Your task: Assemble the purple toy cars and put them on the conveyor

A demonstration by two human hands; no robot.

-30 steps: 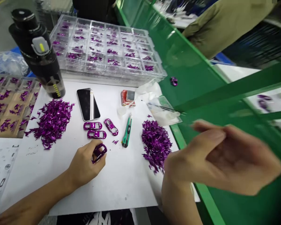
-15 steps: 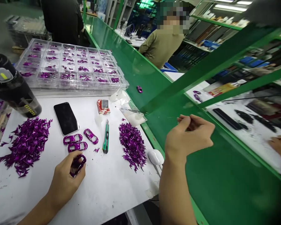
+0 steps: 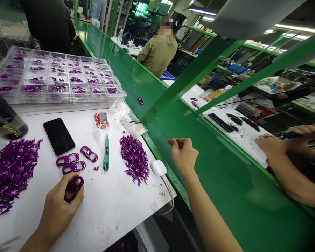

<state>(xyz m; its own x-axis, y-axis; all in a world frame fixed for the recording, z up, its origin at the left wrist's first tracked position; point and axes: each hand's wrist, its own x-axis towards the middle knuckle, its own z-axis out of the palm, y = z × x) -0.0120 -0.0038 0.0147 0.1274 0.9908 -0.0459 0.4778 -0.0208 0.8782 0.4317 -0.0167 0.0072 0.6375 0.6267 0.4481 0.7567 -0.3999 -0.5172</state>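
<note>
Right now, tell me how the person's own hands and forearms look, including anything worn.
The left hand and right hand are ungloved. No sleeve shows on the left forearm or right forearm, and no watch, bracelet or ring is visible, though some fingers are hidden.

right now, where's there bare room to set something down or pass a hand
Nearly bare: the front of the white table, between left hand, cutter and right purple pile; also the green surface between right hand and the neighbouring table. Crowded: around the phone, toy cars and left purple pile.
</note>
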